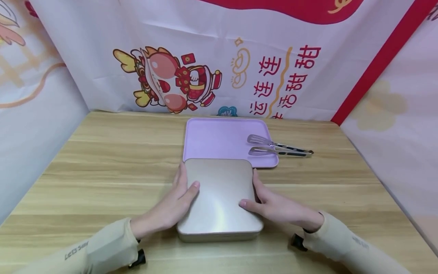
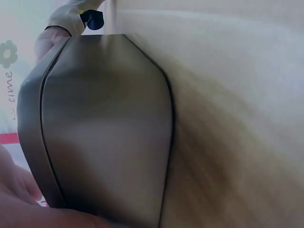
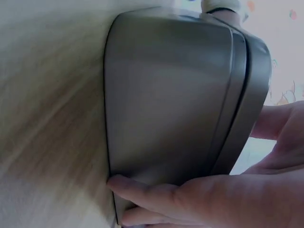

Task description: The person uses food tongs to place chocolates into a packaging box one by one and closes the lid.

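Observation:
A rectangular metal tin [image 1: 219,198] with rounded corners lies lengthwise in front of me, its lid on top. My left hand [image 1: 176,201] holds the tin's left side, thumb on the lid and fingers along the wall. On the right side my right hand [image 1: 273,201] grips it likewise, thumb over the lid's edge. In the right wrist view, fingertips of the right hand [image 3: 228,194] reach down the wall near the table. A dark seam runs between the lid [image 2: 31,114] and the tin's body [image 2: 109,123] in the left wrist view. The tin's contents are hidden.
Behind the tin is a light purple tray [image 1: 215,137], its near edge overlapped by the tin in the head view. Metal tongs [image 1: 280,149] lie across the tray's right rim. Printed cloth [image 1: 232,64] hangs behind the wood-grain table [image 1: 102,175].

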`<state>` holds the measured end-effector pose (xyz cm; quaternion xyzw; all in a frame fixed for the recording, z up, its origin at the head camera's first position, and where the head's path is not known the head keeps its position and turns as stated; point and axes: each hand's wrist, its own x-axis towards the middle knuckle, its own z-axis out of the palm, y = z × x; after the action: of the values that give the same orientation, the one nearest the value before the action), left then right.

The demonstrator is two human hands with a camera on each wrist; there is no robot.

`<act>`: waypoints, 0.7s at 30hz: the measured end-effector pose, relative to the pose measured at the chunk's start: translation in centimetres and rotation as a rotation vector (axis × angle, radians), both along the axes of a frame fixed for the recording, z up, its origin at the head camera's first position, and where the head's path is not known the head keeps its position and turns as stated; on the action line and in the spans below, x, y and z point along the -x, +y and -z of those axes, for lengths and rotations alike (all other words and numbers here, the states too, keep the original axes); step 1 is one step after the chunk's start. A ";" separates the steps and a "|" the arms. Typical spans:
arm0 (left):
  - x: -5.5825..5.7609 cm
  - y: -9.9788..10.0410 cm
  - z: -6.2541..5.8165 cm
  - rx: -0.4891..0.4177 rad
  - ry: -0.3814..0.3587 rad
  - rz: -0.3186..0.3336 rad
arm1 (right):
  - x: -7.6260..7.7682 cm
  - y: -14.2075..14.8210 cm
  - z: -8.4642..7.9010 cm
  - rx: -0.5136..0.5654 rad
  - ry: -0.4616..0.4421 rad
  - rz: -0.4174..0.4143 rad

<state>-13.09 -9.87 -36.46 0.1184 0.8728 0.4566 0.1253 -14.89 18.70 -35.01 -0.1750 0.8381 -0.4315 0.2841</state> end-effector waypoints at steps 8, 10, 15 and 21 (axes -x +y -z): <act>0.0 0.5 0.4 0.138 0.110 0.018 | -0.7 -1.7 0.5 -0.162 0.304 0.048; -0.1 0.7 0.6 0.189 0.169 0.022 | -1.0 -2.3 0.7 -0.273 0.472 0.021; -0.6 1.0 0.7 0.342 0.286 0.039 | -1.6 -3.3 1.4 -0.420 0.709 -0.006; -0.6 1.3 0.8 0.429 0.338 0.055 | -1.8 -3.5 2.1 -0.394 0.793 -0.013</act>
<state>-12.46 -8.56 -37.28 0.1875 0.9545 0.2315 0.0123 -13.07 15.22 -37.13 -0.2746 0.9475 -0.1612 -0.0287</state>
